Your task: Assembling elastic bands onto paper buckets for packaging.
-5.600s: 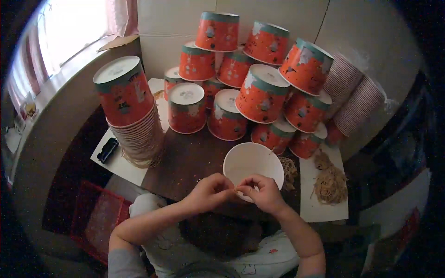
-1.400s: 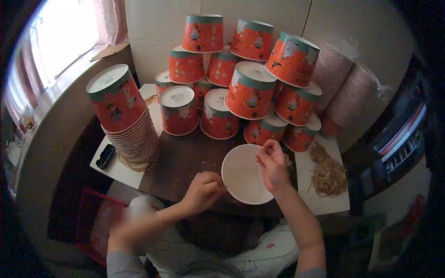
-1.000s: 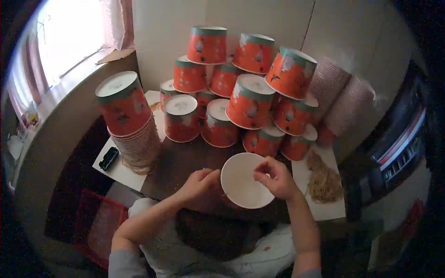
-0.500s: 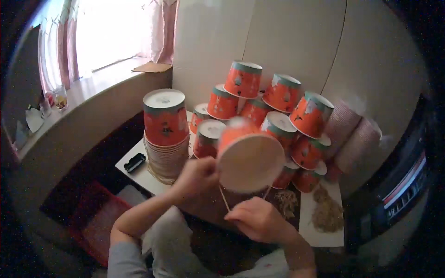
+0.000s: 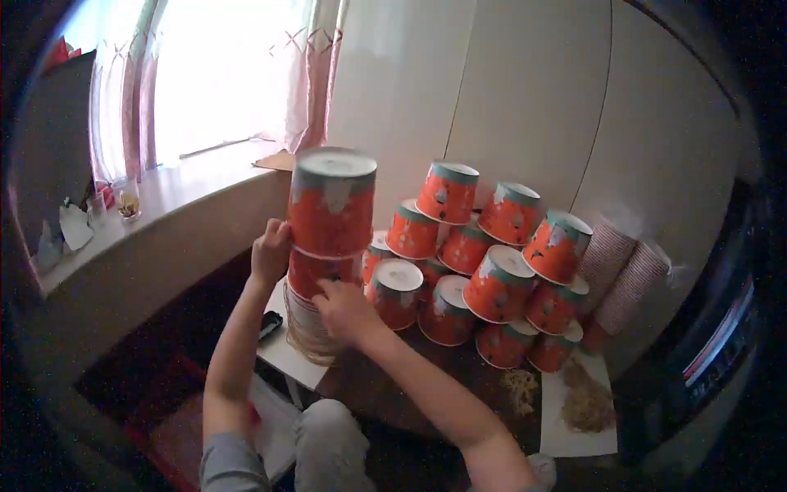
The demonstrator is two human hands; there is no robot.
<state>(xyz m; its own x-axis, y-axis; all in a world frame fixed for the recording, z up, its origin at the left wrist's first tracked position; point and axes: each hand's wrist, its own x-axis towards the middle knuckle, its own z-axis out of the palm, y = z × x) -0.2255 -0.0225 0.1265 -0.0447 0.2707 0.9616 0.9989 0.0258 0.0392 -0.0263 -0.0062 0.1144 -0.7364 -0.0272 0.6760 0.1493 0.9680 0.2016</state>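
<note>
At the left stands a tall stack of nested, upside-down paper buckets (image 5: 320, 272), its lower part a pile of pale rims. An orange paper bucket (image 5: 332, 215) with a grey-green band sits bottom-up over the stack's top. My left hand (image 5: 272, 250) grips this bucket low on its left side, fingers curled at the rim. Just below the rim, my right hand (image 5: 344, 310) lies against the front of the stack with bent fingers. Whatever may be between those fingers is hidden. Thin cord handles (image 5: 310, 348) hang in loops around the stack's lower rims.
Several upside-down orange buckets (image 5: 498, 287) are piled in a pyramid at the right. Behind them lean two long pale striped stacks (image 5: 631, 283). Loose cord bundles (image 5: 586, 402) lie at the table's right end. A small black object (image 5: 269, 325) rests beside the left stack.
The bucket went from in front of me, mouth toward me, to bottom-up on the left stack. Both hands moved left with it. My right hand no longer visibly pulls its cord handle.
</note>
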